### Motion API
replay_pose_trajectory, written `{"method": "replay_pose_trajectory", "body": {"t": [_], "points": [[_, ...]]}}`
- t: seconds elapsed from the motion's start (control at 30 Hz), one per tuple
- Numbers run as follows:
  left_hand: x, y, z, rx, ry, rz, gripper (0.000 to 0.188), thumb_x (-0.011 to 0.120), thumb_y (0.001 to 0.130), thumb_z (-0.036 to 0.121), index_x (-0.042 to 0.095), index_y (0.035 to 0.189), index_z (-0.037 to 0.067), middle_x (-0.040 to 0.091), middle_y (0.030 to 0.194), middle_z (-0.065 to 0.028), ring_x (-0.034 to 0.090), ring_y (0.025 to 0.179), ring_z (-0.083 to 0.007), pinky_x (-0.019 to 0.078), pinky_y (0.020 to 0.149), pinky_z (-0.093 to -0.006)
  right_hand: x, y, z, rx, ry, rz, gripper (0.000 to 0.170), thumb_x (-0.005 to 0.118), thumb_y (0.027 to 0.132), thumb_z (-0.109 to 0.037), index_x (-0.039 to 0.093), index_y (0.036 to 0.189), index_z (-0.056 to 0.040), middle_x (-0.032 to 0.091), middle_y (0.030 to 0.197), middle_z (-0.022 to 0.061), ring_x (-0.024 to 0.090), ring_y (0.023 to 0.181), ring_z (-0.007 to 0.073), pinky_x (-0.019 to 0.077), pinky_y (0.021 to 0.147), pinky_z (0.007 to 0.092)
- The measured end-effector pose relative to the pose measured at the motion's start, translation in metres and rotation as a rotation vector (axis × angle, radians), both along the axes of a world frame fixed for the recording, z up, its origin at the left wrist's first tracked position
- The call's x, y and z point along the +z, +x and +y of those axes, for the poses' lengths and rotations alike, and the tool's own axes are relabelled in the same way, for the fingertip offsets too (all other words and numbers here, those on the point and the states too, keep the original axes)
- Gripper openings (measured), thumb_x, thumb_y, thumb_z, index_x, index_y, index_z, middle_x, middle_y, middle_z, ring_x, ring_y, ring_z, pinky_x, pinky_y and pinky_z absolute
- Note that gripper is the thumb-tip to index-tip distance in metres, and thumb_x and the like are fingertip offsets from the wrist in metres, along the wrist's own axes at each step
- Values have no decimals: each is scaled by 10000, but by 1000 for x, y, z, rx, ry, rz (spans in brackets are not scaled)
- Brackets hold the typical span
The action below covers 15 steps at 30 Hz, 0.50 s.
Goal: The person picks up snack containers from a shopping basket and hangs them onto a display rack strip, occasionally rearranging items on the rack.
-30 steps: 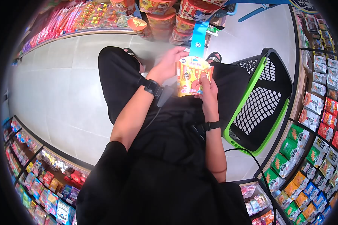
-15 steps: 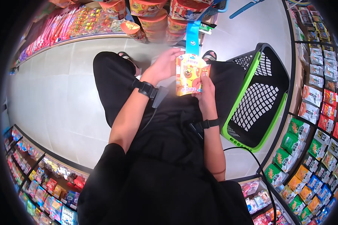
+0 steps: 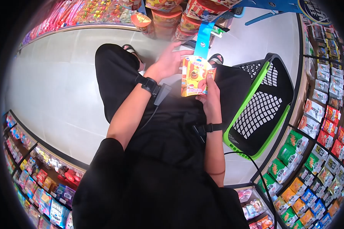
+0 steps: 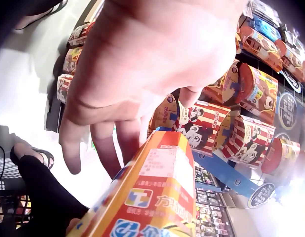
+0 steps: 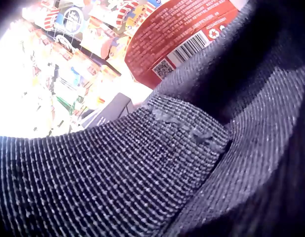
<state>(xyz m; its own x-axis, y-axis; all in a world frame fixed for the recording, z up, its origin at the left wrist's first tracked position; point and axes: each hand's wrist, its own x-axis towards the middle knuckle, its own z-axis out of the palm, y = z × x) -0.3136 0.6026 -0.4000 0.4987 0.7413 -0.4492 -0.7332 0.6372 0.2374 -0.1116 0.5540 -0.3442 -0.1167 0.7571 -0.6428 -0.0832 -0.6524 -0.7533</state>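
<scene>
In the head view, my right hand grips a yellow and orange snack box with a cartoon bear on its front, thumb over the right side of it. My left hand is at the box's upper left, fingers extended and apart. Close up in the left wrist view, the left fingers reach down beside the orange side panel, which carries a white label. The right wrist view is mostly filled by a dark woven strap; beyond it shows the red back of the box with a barcode.
A black basket with a green rim stands on the floor by the right leg. Stacked snack tubs and a blue strip are ahead. Shelves of packets line the right; more sweets lie at lower left.
The left hand's fingers have spread, with one lifted away from the box. The right hand keeps its grip, and the box stays in nearly the same place while the head view shifts slightly.
</scene>
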Motion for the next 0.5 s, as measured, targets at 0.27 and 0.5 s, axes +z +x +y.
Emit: {"method": "replay_pose_trajectory", "body": {"t": [0.27, 0.5], "points": [[-18, 1, 1, 128, -51, -121, 607, 436, 937, 402, 436, 1299, -85, 538, 1286, -218, 553, 1156, -294, 438, 996, -375, 1, -11, -2, 32, 35, -1, 391, 518, 945, -453, 550, 1059, -81, 628, 904, 22, 612, 729, 95, 490, 596, 246], [-24, 5, 3, 217, 3, -46, 442, 456, 960, 186, 414, 1320, -67, 537, 1292, -186, 559, 1152, -271, 459, 984, -377, -7, -6, 1, 136, -37, 6, 411, 540, 946, -417, 517, 1144, -57, 621, 978, 52, 646, 810, 154, 560, 728, 324]]}}
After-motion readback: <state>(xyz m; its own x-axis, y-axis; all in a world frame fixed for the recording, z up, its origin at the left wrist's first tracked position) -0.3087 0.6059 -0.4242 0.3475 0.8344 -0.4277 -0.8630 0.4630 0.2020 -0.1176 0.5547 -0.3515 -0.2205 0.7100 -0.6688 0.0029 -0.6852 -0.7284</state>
